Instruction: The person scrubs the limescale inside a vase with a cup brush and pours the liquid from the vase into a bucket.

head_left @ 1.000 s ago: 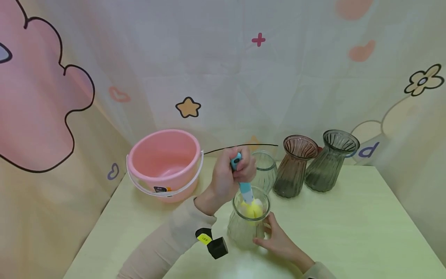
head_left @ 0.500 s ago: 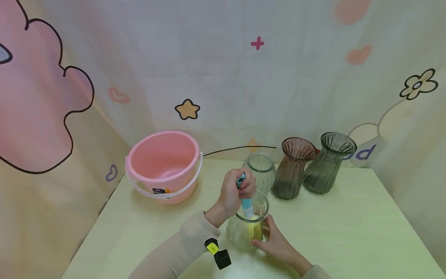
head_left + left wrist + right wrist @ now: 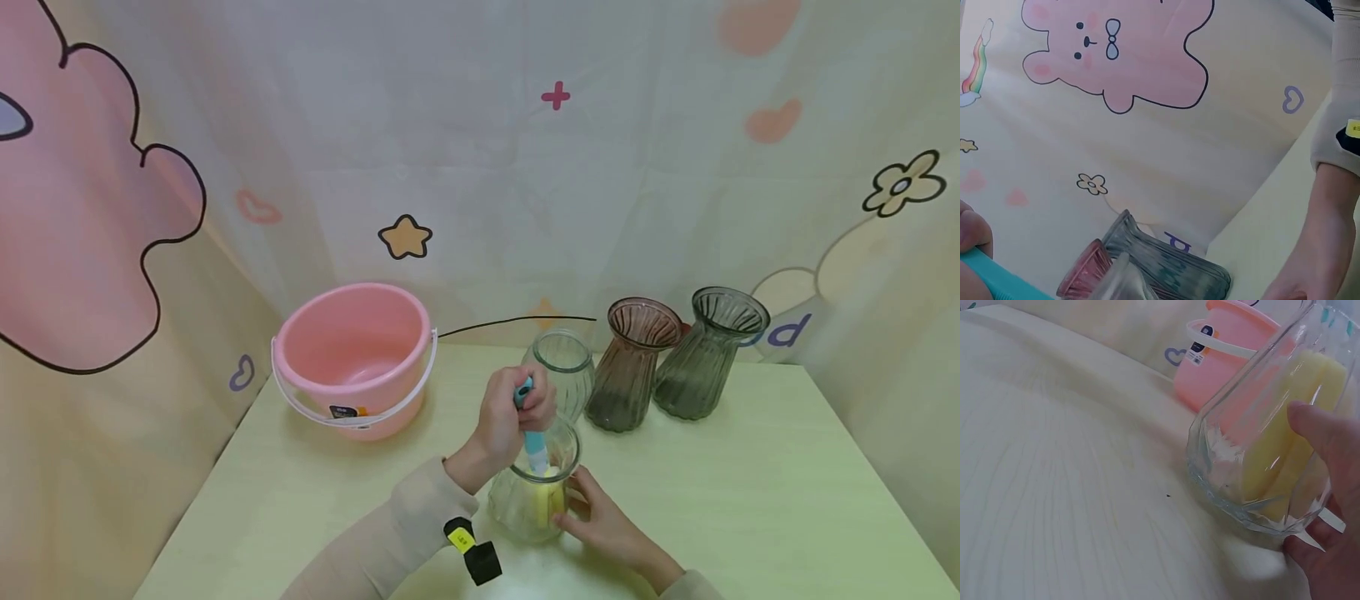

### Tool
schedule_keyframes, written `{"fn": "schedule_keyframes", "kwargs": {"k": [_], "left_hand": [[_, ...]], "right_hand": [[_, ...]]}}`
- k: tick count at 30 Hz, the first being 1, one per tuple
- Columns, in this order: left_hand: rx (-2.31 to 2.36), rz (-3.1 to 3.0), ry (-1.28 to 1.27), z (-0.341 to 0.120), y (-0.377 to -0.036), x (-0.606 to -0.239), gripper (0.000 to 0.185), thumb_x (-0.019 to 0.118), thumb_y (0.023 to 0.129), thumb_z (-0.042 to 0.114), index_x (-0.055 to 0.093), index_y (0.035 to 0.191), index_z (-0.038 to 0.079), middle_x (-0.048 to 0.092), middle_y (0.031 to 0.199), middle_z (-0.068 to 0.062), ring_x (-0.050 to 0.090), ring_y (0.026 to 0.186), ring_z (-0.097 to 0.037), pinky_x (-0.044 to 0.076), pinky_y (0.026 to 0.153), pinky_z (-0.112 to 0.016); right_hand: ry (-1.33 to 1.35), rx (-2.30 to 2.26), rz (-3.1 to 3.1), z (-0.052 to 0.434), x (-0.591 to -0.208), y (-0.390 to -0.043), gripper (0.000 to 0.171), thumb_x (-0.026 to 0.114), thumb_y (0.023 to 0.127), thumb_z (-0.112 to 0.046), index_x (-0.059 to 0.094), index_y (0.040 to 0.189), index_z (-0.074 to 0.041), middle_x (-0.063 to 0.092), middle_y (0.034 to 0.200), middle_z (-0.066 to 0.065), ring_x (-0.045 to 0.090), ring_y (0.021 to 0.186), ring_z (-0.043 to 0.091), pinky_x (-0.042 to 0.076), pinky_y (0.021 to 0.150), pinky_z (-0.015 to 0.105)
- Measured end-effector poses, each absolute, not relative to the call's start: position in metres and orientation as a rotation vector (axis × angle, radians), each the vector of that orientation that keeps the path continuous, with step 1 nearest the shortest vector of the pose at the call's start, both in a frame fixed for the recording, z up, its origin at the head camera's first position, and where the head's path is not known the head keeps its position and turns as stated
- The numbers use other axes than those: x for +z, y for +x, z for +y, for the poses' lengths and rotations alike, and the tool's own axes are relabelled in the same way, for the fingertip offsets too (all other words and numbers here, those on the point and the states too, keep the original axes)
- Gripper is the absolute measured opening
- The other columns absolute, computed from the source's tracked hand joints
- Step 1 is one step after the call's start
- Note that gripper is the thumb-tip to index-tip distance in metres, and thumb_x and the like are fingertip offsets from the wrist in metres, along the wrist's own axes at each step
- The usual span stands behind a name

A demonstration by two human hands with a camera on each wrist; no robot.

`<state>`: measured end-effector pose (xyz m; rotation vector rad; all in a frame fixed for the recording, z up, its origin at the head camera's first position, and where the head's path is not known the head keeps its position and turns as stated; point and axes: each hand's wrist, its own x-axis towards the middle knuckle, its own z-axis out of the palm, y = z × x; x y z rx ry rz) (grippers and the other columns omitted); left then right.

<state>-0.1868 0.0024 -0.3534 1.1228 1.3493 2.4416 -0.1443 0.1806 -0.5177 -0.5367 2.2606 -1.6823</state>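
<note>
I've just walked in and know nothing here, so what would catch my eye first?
At the table's near edge, the left hand grips a teal-handled brush, its yellow sponge inside a clear vase steadied by the right hand. A pink bucket stands back left; three more vases line the backdrop.

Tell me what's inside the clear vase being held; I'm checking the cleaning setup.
Inside the clear vase sits a yellow sponge on a blue-handled brush, gripped by the left hand. The right hand covers part of the glass.

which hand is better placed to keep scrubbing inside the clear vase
Left, most likely. The left hand already grips the brush, whose yellow sponge sits inside the clear vase. The right hand is occupied holding the vase's side.
</note>
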Motion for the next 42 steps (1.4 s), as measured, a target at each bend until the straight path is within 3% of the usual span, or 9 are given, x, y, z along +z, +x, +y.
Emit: {"fn": "schedule_keyframes", "kwargs": {"k": [3, 5, 9, 12, 16, 21, 33, 42], "left_hand": [[2.432, 1.355, 1.137, 0.003, -0.185, -0.347, 0.03, 0.015, 0.085, 0.011, 0.025, 0.057, 0.013, 0.02, 0.046, 0.003, 0.013, 0.037, -0.013, 0.012, 0.036, -0.024], [2.43, 1.345, 1.142, 0.002, -0.184, -0.34, 0.031, 0.015, 0.086, 0.011, 0.025, 0.057, 0.013, 0.019, 0.046, 0.003, 0.013, 0.037, -0.013, 0.012, 0.036, -0.025], [2.439, 1.301, 1.145, -0.003, -0.183, -0.321, 0.032, 0.014, 0.086, 0.012, 0.025, 0.057, 0.013, 0.018, 0.046, 0.003, 0.012, 0.037, -0.013, 0.009, 0.037, -0.027], [2.423, 1.273, 1.183, -0.009, -0.183, -0.301, 0.032, 0.013, 0.086, 0.012, 0.025, 0.057, 0.013, 0.018, 0.046, 0.003, 0.012, 0.038, -0.012, 0.009, 0.038, -0.028], [2.396, 1.22, 1.274, -0.018, -0.182, -0.274, 0.031, 0.014, 0.086, 0.015, 0.025, 0.057, 0.014, 0.018, 0.046, 0.003, 0.013, 0.037, -0.012, 0.009, 0.038, -0.027], [2.363, 1.159, 1.353, -0.023, -0.18, -0.255, 0.031, 0.017, 0.087, 0.02, 0.026, 0.057, 0.015, 0.018, 0.046, 0.003, 0.013, 0.038, -0.012, 0.009, 0.038, -0.027], [2.411, 1.251, 1.192, -0.01, -0.186, -0.302, 0.031, 0.014, 0.084, 0.013, 0.026, 0.056, 0.015, 0.019, 0.046, 0.004, 0.013, 0.038, -0.012, 0.008, 0.038, -0.028], [2.403, 1.331, 1.058, 0.004, -0.186, -0.347, 0.031, 0.016, 0.085, 0.011, 0.025, 0.055, 0.013, 0.022, 0.045, 0.006, 0.015, 0.036, -0.012, 0.011, 0.036, -0.028]], "right_hand": [[-0.545, -1.728, 2.256, 0.18, -0.521, -0.145, 0.071, 0.064, 0.086, -0.02, 0.02, 0.142, -0.012, 0.028, 0.142, 0.013, 0.036, 0.123, 0.002, 0.037, 0.101, 0.031], [-0.536, -1.754, 2.241, 0.179, -0.524, -0.145, 0.071, 0.064, 0.085, -0.019, 0.021, 0.14, -0.011, 0.028, 0.141, 0.014, 0.037, 0.12, -0.001, 0.039, 0.099, 0.027], [-0.491, -1.775, 2.235, 0.177, -0.526, -0.144, 0.07, 0.066, 0.084, -0.017, 0.022, 0.138, -0.012, 0.031, 0.138, 0.016, 0.038, 0.125, 0.019, 0.042, 0.096, 0.028], [-0.46, -1.78, 2.272, 0.176, -0.526, -0.144, 0.07, 0.067, 0.082, -0.016, 0.023, 0.136, -0.01, 0.034, 0.137, 0.018, 0.034, 0.127, 0.036, 0.04, 0.099, 0.037], [-0.401, -1.789, 2.308, 0.173, -0.527, -0.144, 0.07, 0.07, 0.08, -0.014, 0.026, 0.134, -0.008, 0.033, 0.139, 0.018, 0.029, 0.131, 0.038, 0.033, 0.103, 0.046], [-0.313, -1.818, 2.29, 0.171, -0.527, -0.145, 0.068, 0.072, 0.078, -0.012, 0.029, 0.131, -0.01, 0.033, 0.139, 0.017, 0.027, 0.133, 0.037, 0.029, 0.104, 0.049], [-0.242, -1.837, 2.266, 0.168, -0.524, -0.145, 0.071, 0.072, 0.077, -0.013, 0.027, 0.132, -0.011, 0.034, 0.137, 0.016, 0.029, 0.132, 0.035, 0.027, 0.105, 0.051], [-0.249, -1.841, 2.33, 0.165, -0.527, -0.143, 0.07, 0.073, 0.075, -0.008, 0.028, 0.129, -0.009, 0.037, 0.137, 0.015, 0.031, 0.131, 0.031, 0.031, 0.104, 0.045]]}}
